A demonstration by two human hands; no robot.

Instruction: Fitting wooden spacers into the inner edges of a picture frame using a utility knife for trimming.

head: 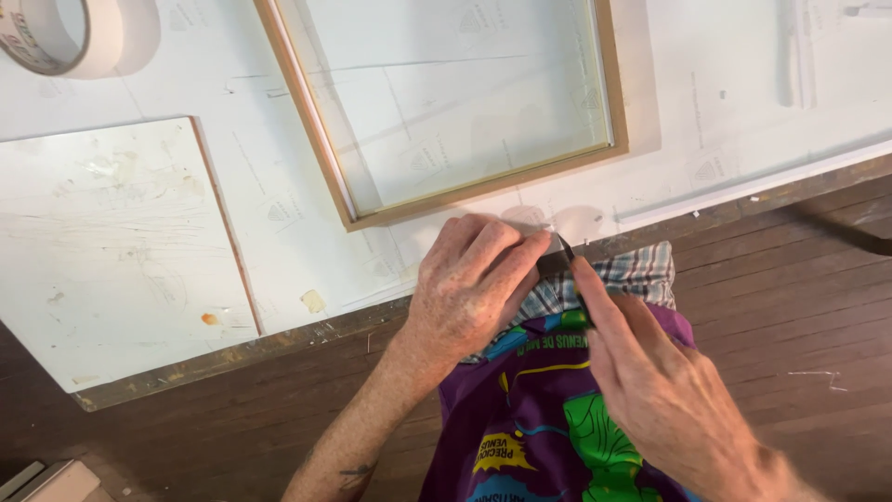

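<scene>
Pinched between left hand [469, 284] and right hand [664, 390]: small dark blade-like tool [557, 257], thumb and fingers of left closed on its dark body, index finger of right pressed along its other side. Exact kind of tool hard to tell, mostly hidden by fingers. Held just over near edge of white work table [279, 195], above purple printed shirt [530, 418] and checked cloth [636, 274]. Just beyond the grip, flat on the table: wooden picture frame [446, 102] with pale panel inside. Farther to the left of the grip: white board [111, 251], scratched and stained, with thin brown edge. Far beyond, at the left corner: roll of pale tape [65, 37]. Below and to the right of the grip: dark brown wooden plank floor [790, 316].
</scene>
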